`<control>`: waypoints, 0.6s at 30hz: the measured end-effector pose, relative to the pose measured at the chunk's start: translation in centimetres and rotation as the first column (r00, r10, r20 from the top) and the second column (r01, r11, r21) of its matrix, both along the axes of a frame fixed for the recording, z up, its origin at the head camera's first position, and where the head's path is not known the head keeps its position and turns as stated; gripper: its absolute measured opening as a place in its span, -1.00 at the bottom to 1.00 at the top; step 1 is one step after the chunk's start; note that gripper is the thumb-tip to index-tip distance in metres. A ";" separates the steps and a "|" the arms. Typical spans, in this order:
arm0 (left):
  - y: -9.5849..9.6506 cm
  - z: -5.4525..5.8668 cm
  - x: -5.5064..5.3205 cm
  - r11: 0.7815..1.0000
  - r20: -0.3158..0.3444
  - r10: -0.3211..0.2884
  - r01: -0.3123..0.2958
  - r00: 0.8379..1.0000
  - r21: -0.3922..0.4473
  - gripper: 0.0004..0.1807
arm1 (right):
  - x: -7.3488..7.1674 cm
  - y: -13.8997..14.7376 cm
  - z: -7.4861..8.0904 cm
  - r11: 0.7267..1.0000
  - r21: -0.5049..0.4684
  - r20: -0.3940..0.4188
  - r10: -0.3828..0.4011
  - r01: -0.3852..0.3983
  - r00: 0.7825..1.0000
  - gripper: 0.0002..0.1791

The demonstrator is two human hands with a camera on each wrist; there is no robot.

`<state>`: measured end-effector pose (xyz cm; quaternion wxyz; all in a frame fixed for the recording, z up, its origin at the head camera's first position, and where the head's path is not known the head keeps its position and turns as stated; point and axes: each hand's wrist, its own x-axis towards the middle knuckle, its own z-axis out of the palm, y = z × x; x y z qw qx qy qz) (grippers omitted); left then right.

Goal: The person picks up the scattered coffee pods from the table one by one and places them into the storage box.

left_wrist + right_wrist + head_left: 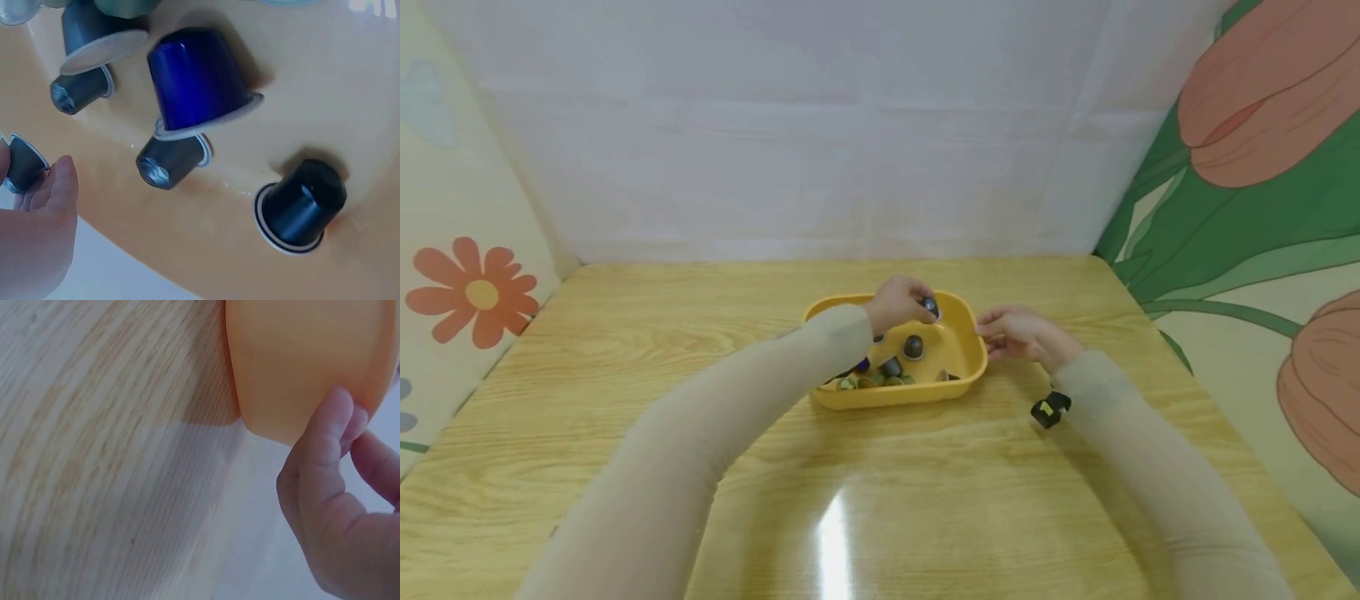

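Note:
In the head view, my left hand (898, 302) is over the far side of a yellow plastic tub (891, 398). It pinches a dark coffee capsule (930, 307) between thumb and fingers; the left wrist view shows this held capsule (26, 165) at the left edge. Inside the tub lie several more capsules, among them a blue capsule (197, 81) and a black capsule (306, 203) with a pale rim. My right hand (1018, 333) holds the tub's right end, fingertips (337, 406) against the outer wall. The left sleeve hides part of the tub.
The tub stands on a wood-grain table (760, 500). A small black object with a yellow-green mark (1050, 408) shows beside the right sleeve (1120, 417). A pale cloth (775, 167) hangs behind the table, with flower-patterned panels at both sides.

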<state>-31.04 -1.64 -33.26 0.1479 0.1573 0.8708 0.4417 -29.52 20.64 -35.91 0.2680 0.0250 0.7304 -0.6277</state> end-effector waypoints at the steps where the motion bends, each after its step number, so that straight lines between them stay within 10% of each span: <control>1: 0.0 0.0 0.0 1.000 -0.002 -0.001 0.001 1.000 -0.005 -0.53 | 0.0 0.0 0.0 1.000 -0.001 0.000 -0.001 0.001 1.000 -0.80; 18: -1.3 0.3 0.3 0.993 0.130 0.009 -0.024 0.991 0.114 -0.46 | 0.1 -0.1 -0.2 1.000 -0.002 0.000 0.003 -0.003 1.000 -0.80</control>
